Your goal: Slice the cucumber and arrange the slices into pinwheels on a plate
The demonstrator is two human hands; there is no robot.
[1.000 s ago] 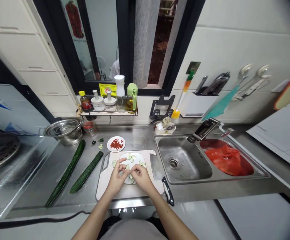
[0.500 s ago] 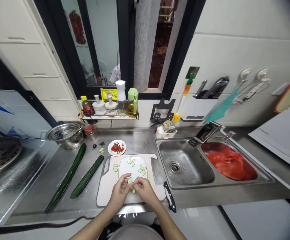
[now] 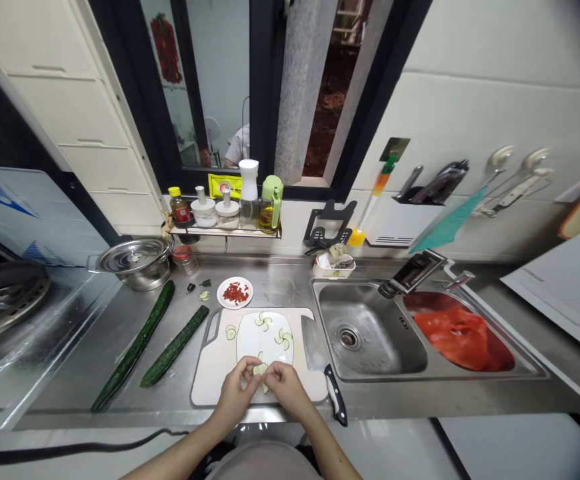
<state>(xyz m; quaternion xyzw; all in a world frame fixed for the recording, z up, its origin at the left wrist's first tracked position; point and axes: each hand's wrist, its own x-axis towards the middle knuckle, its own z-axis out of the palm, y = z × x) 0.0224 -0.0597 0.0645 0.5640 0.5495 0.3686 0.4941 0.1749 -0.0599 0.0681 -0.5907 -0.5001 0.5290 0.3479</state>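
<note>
Cucumber slices [image 3: 260, 369] are pinched in the nearly closed left hand [image 3: 239, 387] and right hand [image 3: 286, 387] at the near edge of the white plate [image 3: 263, 341]; two pinwheels [image 3: 263, 321] look complete, a third unfinished.

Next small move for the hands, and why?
Probably fan out the cucumber slices between the left hand and right hand at the white plate's near edge: two pinwheels already lie farther from the person, leaving that part unmatched.

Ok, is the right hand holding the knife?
No, the knife lies along the right side of the cutting board, while the right hand is at the cucumber slices.
</note>
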